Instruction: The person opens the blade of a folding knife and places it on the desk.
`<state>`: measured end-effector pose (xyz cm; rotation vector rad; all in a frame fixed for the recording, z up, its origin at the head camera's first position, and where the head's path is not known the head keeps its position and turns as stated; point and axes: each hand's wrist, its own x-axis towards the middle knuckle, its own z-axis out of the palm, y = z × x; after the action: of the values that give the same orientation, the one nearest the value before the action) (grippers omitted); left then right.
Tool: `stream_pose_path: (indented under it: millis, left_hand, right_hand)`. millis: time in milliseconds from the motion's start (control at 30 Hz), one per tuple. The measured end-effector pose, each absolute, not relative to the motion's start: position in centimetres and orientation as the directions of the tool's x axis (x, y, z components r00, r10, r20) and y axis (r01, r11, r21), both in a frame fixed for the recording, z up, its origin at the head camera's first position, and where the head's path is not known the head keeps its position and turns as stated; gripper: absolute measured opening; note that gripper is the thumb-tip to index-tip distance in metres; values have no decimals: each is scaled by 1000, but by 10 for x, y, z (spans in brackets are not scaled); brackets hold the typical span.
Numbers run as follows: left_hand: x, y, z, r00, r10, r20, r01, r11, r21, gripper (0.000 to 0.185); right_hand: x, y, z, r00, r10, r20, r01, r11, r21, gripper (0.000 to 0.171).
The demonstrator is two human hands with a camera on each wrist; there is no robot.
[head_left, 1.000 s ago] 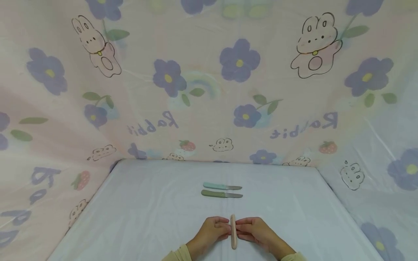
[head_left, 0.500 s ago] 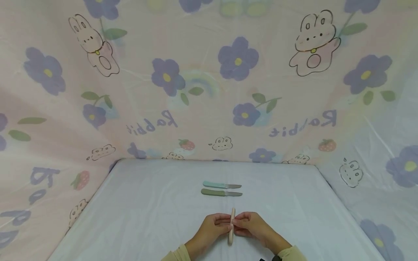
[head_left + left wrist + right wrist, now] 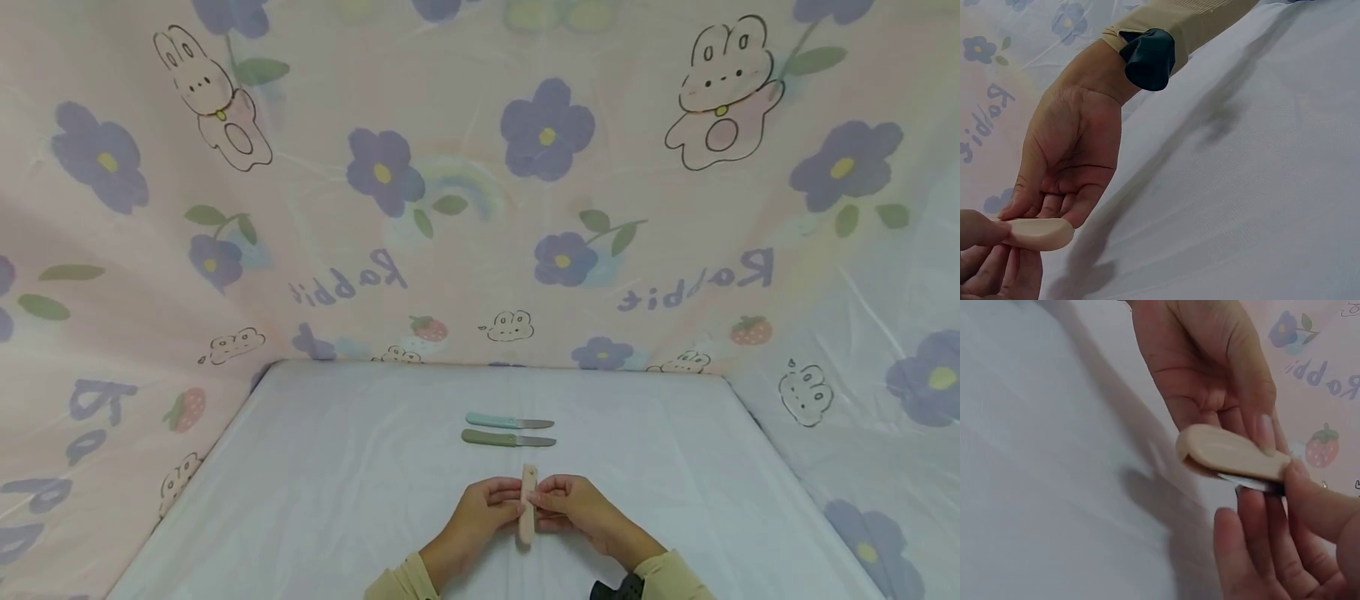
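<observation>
A folding knife with a beige handle is held between both hands, above the white-covered table. My left hand pinches it from the left. From the right, my right hand grips it with thumb and fingers. In the right wrist view, the metal blade shows along the handle's slot, mostly tucked in. The handle's rounded end sticks out between the hands in the left wrist view. Beyond them lie a light blue knife and a green knife, side by side, blades out and pointing right.
White cloth covers the table. Printed curtains with flowers and rabbits enclose the back and sides. A dark device sits on the right sleeve at the wrist.
Both hands have lifted a little away from me and turned the folding knife, so its broad side now faces up. The two other knives stay where they were.
</observation>
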<state>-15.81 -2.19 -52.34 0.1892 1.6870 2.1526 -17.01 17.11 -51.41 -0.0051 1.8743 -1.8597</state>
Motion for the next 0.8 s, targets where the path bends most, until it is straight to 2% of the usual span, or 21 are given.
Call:
stream_pose_path:
  millis: [233, 467, 800]
  left_hand:
    - [-160, -23, -526, -908, 385, -167, -266, -218, 939, 35]
    - [-158, -26, -528, -885, 405, -230, -359, -280, 890, 37]
    - [-161, -31, -521, -854, 473, -216, -403, -340, 850, 37]
  right_hand:
    - [-171, 174, -519, -862, -383, -332, 336, 58, -940, 31]
    - [-169, 173, -523, -854, -405, -325, 346, 24, -938, 30]
    - [-166, 168, -521, -866, -422, -269, 322, -58, -945, 27]
